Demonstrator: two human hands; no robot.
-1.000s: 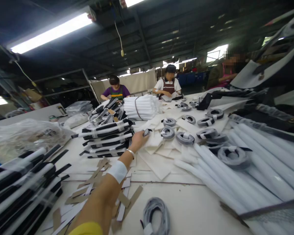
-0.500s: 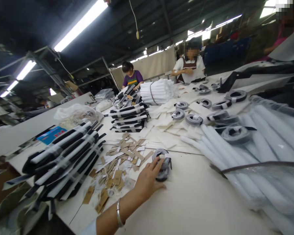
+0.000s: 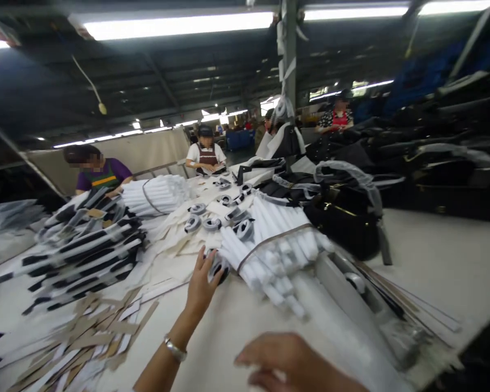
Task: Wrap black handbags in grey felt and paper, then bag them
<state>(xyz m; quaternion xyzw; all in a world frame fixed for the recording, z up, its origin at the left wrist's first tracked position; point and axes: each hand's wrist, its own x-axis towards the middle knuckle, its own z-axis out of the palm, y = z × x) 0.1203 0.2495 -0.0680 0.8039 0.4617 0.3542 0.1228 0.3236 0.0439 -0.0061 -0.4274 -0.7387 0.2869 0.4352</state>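
My left hand (image 3: 201, 283) reaches forward over the table, its fingers spread across a coiled grey-and-black strap (image 3: 219, 263). The fingers partly cover the coil, which lies beside the left end of a bundle of white foam tubes (image 3: 265, 245). Low in the frame, near the table's front, my right hand (image 3: 288, 356) is blurred, its fingers bent and apart from the thumb. Nothing shows between them. More coiled straps (image 3: 193, 223) lie beyond the tube bundle.
Taped black-and-white strips (image 3: 85, 261) are stacked at left, behind scattered cardboard strips (image 3: 85, 337). A second tube bundle (image 3: 157, 194) stands farther back. Black bags (image 3: 347, 218) fill the right. Co-workers (image 3: 206, 152) sit across the table. A post (image 3: 289, 65) rises behind.
The view has swung right, showing the black bags and more of the tube bundle. My right hand has come into view at the bottom. My left hand remains at a coiled strap.
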